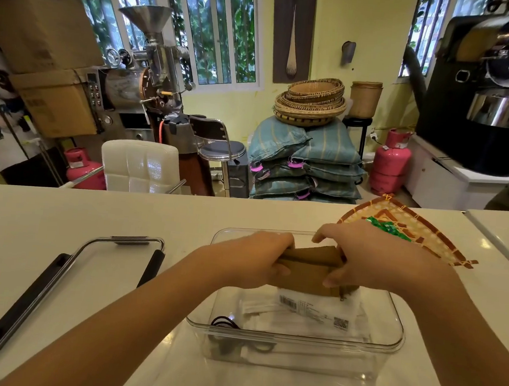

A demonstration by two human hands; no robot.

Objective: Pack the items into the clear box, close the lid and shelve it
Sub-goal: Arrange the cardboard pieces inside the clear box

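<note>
We observe the left hand (pixel 253 259) and right hand (pixel 364 258), fingers clamped on a flat brown cardboard packet (pixel 310 267) over the clear rectangular plastic box (pixel 295 348), which holds white labelled pouches (pixel 307 313). The transparent black-latched lid (pixel 63 293) lies left.

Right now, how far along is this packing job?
Partly done. A white packet and a dark cord already lie in the clear box. In hand: the left hand and right hand together hold brown paper bags over the box. Left: the green item on the woven tray, the lid lying beside the box, and shelving.
</note>
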